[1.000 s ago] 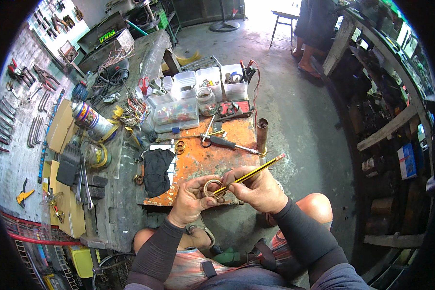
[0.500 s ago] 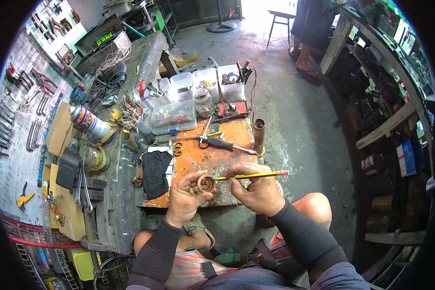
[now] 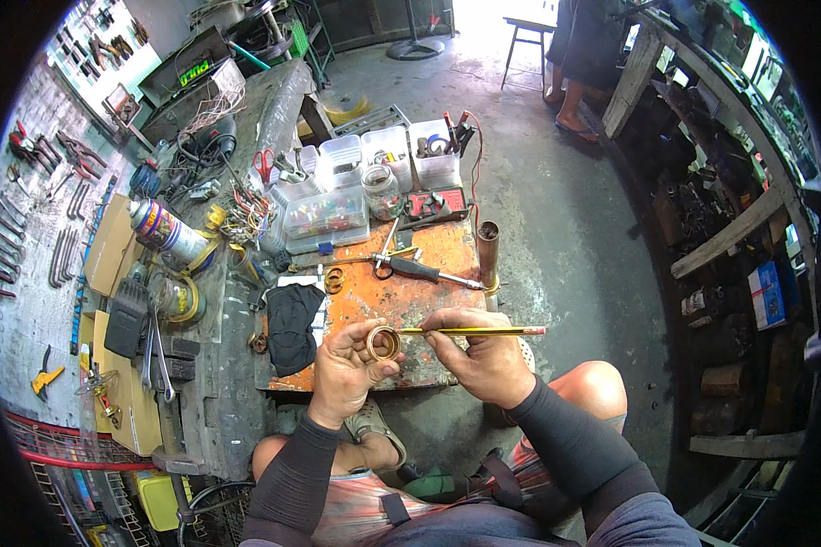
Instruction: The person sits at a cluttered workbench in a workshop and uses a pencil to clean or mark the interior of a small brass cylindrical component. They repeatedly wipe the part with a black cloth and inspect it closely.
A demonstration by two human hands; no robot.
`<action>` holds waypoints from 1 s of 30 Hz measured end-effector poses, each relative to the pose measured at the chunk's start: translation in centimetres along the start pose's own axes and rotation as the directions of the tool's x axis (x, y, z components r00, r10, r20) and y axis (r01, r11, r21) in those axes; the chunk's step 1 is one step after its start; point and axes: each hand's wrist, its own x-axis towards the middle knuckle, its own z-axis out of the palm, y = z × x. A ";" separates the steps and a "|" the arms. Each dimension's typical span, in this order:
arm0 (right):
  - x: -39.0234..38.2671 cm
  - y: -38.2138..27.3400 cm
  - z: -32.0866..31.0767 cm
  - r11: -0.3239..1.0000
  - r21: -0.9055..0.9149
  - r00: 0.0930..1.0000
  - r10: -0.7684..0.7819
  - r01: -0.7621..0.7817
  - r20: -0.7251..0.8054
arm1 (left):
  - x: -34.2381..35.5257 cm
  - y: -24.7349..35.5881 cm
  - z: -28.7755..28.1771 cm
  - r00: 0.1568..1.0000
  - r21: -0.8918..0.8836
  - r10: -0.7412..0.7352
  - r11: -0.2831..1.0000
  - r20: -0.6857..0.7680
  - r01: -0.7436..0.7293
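Yellow-and-black pencil [image 3: 515, 332], slanting a second ago, has swung level beside the coppery ring [image 3: 370, 345].
Smooth, round and metallic, the ring is held above the paint-chipped orange tabletop [image 3: 365, 296]; scuffed grey floor [image 3: 575, 264] spreads toward three o'clock. The person's left grip [image 3: 342, 376] pinches the ring at its two o'clock; the right grip [image 3: 477, 360] holds the slim pencil, tip toward nine o'clock.

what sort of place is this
Most likely a small repair workshop: wrenches and pliers hang at the left, a cluttered, worn workbench stands alongside, and clear plastic bins hold assorted small items.
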 end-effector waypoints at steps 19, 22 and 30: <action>-0.2 0.2 -0.2 0.998 -0.066 0.996 0.003 0.003 0.086 | -0.2 0.3 0.0 0.995 0.209 0.098 0.973 -0.007 -0.094; -0.2 0.2 -0.2 0.998 -0.068 0.996 0.018 -0.012 0.092 | -0.3 0.0 0.0 0.996 0.187 0.091 0.979 -0.019 -0.086; 0.1 0.9 0.5 0.938 -0.094 0.942 -0.328 0.333 0.063 | -0.2 -0.3 -0.2 0.990 0.109 0.073 0.992 -0.123 -0.060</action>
